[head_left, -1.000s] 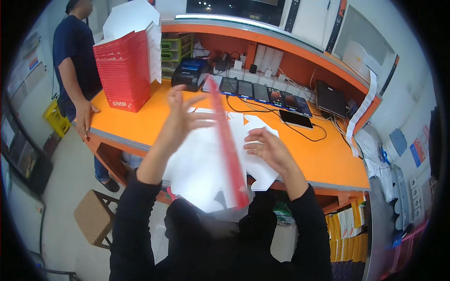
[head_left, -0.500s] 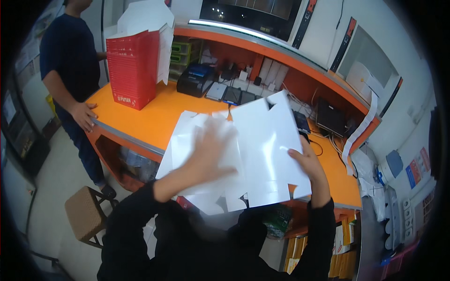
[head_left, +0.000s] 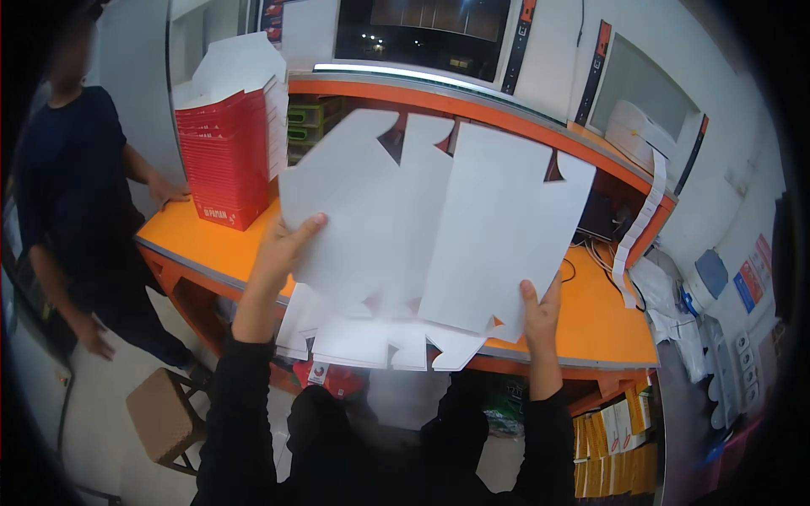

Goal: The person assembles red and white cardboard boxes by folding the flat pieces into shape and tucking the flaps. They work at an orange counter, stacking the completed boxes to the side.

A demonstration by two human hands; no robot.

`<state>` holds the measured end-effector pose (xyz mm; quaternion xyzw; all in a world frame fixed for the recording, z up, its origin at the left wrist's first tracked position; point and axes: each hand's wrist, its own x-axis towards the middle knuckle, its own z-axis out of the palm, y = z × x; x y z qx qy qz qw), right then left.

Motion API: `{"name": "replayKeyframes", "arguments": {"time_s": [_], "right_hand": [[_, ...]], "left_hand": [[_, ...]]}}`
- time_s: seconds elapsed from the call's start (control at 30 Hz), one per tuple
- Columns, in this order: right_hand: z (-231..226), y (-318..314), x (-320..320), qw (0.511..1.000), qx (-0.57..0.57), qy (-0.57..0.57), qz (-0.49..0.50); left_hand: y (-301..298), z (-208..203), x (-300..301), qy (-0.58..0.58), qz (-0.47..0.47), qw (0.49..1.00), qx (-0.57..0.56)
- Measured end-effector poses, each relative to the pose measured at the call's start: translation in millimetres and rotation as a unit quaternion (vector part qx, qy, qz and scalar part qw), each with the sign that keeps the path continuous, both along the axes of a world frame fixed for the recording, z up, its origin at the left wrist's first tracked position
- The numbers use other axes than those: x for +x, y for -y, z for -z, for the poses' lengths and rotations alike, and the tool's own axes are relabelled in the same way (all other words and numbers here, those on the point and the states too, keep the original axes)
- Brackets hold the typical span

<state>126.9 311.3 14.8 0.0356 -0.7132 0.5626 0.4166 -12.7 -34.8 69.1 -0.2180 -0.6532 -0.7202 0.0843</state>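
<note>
The person's left grip (head_left: 283,244) was closed on the left side of a large white card sheet (head_left: 363,219), thumb on the near face, and the right grip (head_left: 542,314) was clamped on its lower right edge. The creased, notched sheet was spread open between them, raised in front of the orange bench (head_left: 599,325). Because only its sides were held, it looked liable to buckle along the crease if the hands drew unevenly together. Its notched lower tabs might have snagged on the pile of white sheets (head_left: 346,341) just below; whether they touched could not be told. That pile seemed to jut past the bench's front edge, so a downward knock could have tipped some sheets off. The sheet's visible face bore no print. White lettering ran near the foot of the tall stack of red boxes (head_left: 224,160), with fainter print near its top. A red item (head_left: 337,381) under the bench edge carried a white label, and the blue-and-red wall notice (head_left: 748,287) was too small to read.
</note>
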Motion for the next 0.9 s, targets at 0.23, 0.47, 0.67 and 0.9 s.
{"name": "replayKeyframes", "arguments": {"time_s": [0.23, 0.47, 0.67, 0.9], "right_hand": [[-146, 46, 13, 0.807, 0.506, -0.087, 0.291], [-233, 52, -44, 0.777, 0.510, 0.368, 0.028], [-102, 32, -131, 0.677, 0.629, 0.380, -0.041], [-20, 41, -128, 0.678, 0.620, 0.394, 0.000]], "left_hand": [[12, -23, 23, 0.009, -0.008, 0.999, -0.044], [16, -36, 36, 0.082, 0.070, 0.994, -0.035], [19, 35, -1, 0.138, 0.047, 0.983, -0.110], [-46, 39, 3, -0.325, -0.039, 0.745, -0.581]]}}
